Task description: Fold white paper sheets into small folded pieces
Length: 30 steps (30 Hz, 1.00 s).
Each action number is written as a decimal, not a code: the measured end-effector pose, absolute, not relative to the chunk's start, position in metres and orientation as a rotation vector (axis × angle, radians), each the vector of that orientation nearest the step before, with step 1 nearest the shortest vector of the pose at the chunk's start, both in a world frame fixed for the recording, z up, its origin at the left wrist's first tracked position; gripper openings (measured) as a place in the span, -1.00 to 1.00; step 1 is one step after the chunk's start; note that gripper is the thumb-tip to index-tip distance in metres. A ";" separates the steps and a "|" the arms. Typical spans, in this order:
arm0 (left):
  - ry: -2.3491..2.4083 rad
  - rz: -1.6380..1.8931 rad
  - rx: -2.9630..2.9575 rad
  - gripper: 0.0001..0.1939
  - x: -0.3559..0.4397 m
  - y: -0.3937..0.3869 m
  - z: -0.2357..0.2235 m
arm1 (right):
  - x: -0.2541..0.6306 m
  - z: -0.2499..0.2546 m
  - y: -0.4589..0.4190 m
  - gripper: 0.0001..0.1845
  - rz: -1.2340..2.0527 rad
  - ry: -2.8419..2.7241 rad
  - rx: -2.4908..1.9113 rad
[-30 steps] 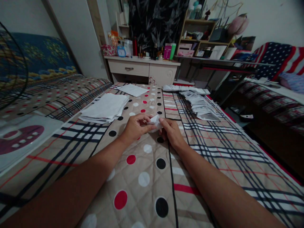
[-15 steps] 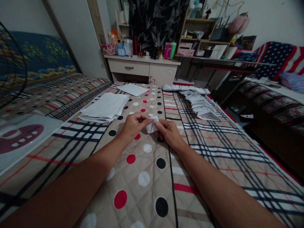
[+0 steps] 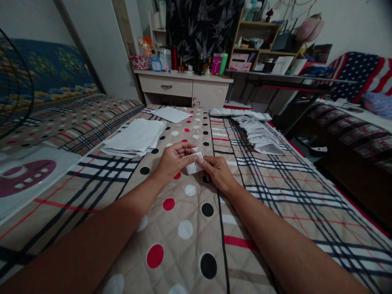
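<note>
A small folded piece of white paper point(image 3: 193, 166) is held between my two hands, above the spotted strip of the bedspread point(image 3: 177, 204). My left hand point(image 3: 174, 161) has its thumb on the paper's left part, its other fingers curved behind and slightly apart. On the opposite side, my right hand point(image 3: 218, 171) pinches the paper's right edge between thumb and fingers. Beyond my left hand lies a stack of white paper sheets point(image 3: 134, 136), with another white sheet point(image 3: 172, 114) farther back. A fanned row of folded white papers point(image 3: 260, 134) rests at the right.
At the far right, a long white bundle point(image 3: 239, 113) lies across the bed. A white plastic bag with a purple print point(image 3: 64, 159) is at the left edge. Behind the bed stands a white dresser point(image 3: 180, 87) carrying bottles and a blue clock point(image 3: 156, 63).
My left fingers have loosened and lifted a little, with the thumb still on the paper. The folded paper now shows a flatter, wider face. My right hand has hardly moved.
</note>
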<state>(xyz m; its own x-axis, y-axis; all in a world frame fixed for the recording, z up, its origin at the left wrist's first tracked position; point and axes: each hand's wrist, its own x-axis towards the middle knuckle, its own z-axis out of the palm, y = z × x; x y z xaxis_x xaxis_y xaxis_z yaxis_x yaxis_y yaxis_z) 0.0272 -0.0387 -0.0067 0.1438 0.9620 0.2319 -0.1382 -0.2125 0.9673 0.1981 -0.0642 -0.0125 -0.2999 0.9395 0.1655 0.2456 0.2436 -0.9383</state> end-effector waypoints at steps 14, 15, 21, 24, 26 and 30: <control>1.058 1.251 1.772 -0.88 0.029 -0.044 0.000 | 0.196 -0.014 -0.064 -0.49 0.841 -1.918 -1.151; 1.071 1.250 1.795 -0.89 0.030 -0.044 0.000 | 0.196 -0.014 -0.064 -0.50 0.836 -1.900 -1.165; 1.076 1.216 1.778 -0.89 0.031 -0.042 -0.003 | 0.196 -0.015 -0.062 -0.52 0.981 -1.861 -1.131; 1.079 1.197 1.742 -0.87 0.030 -0.041 -0.004 | 0.197 -0.015 -0.061 -0.52 0.979 -1.879 -1.113; 1.093 1.188 1.729 -0.84 0.030 -0.041 -0.005 | 0.196 -0.014 -0.062 -0.52 0.974 -1.887 -1.101; 1.144 1.263 1.637 -0.79 0.034 -0.041 -0.008 | 0.194 -0.011 -0.064 -0.54 1.093 -1.713 -1.136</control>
<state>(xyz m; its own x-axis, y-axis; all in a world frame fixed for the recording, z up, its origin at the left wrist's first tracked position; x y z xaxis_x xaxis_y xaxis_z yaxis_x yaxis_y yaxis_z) 0.0339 -0.0406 -0.0081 0.1098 0.9494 0.2942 0.1985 -0.3110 0.9294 0.1941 -0.0641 -0.0110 -0.2855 0.9468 0.1485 0.2645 0.2268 -0.9373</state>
